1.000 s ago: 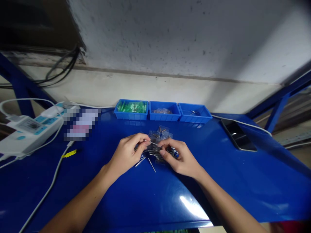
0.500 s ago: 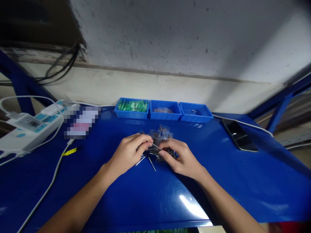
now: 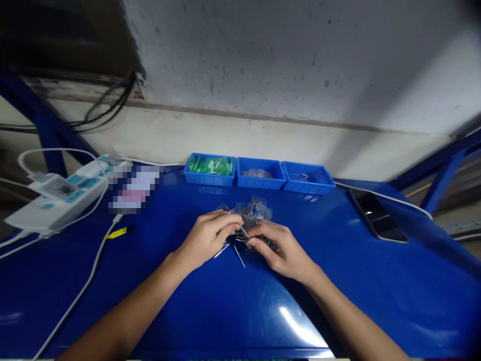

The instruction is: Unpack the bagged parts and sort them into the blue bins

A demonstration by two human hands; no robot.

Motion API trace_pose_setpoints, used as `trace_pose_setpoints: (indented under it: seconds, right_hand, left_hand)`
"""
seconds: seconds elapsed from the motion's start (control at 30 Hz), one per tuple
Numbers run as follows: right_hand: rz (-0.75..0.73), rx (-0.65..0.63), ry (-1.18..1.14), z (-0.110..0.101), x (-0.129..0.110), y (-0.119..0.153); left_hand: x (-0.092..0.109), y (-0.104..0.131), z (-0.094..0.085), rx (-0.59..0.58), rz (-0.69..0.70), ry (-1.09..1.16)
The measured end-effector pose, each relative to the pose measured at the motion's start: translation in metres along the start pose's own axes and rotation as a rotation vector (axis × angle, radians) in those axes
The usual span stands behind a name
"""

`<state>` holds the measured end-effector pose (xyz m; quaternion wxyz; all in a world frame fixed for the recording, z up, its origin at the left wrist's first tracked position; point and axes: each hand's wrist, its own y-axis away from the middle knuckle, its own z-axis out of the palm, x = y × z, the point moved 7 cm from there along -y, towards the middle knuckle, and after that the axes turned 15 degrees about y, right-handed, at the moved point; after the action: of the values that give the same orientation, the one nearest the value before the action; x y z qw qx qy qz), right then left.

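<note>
A thin silvery metal pin (image 3: 244,231) spans the small gap between my hands. My left hand (image 3: 215,234) pinches its upper end with thumb and forefinger. The lower end sits in the closed fingertips of my right hand (image 3: 277,249). Behind and below the hands lies a pile of small clear plastic bags (image 3: 258,209), some with brownish pieces inside. More metal pins lie in the pile, partly hidden by my right hand. Two loose spots of pins show in front: one pin (image 3: 239,256) lies alone, and others (image 3: 221,250) rest by my left fingers.
Three blue bins line the back: one (image 3: 209,179) with green packets, one (image 3: 260,182) with clear bags, one (image 3: 308,187) with a few pins. A dark phone (image 3: 378,215) lies right. A white power strip (image 3: 48,208) and cable (image 3: 92,273) are left, near a blurred-out screen (image 3: 133,190).
The view has shifted slightly, so everything sits a little further right. My hands are closer together, and the pin between them is tilted more steeply, with less of it showing.
</note>
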<state>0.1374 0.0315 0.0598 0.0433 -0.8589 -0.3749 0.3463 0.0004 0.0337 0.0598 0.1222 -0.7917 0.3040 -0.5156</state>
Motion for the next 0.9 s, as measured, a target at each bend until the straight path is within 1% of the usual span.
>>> trace_pose_setpoints:
  seconds: [0.17, 0.33, 0.43, 0.53, 0.63, 0.73, 0.8, 0.83, 0.9]
  right_hand:
    - [0.001, 0.017, 0.057, 0.001, 0.003, -0.001]
    - [0.003, 0.017, 0.142, 0.002, 0.006, -0.001]
    - [0.031, 0.05, 0.212, -0.002, 0.01, -0.001]
    - [0.056, 0.103, 0.305, -0.007, 0.013, 0.001]
    - [0.0, 0.139, 0.399, -0.009, 0.009, 0.001]
    - [-0.059, 0.169, 0.46, -0.012, 0.002, 0.0]
    - [-0.063, 0.232, 0.485, -0.024, -0.002, 0.0]
    - [-0.053, 0.296, 0.498, -0.035, -0.002, 0.001]
    - [0.005, 0.498, 0.55, -0.065, 0.001, 0.003]
  left_hand:
    - [-0.01, 0.002, 0.002, 0.02, -0.059, 0.089]
    - [-0.013, 0.003, 0.003, 0.019, -0.082, 0.113]
    - [-0.013, 0.001, 0.003, 0.021, -0.105, 0.063]
    - [-0.011, 0.0, 0.002, 0.019, -0.088, -0.033]
    - [-0.009, -0.001, 0.003, 0.013, -0.076, -0.061]
    - [-0.008, -0.001, 0.004, -0.026, -0.125, -0.072]
    - [-0.009, -0.001, 0.007, -0.109, -0.179, -0.099]
    - [-0.009, -0.001, 0.009, -0.161, -0.201, -0.123]
    - [-0.01, 0.001, 0.012, -0.257, -0.217, -0.182]
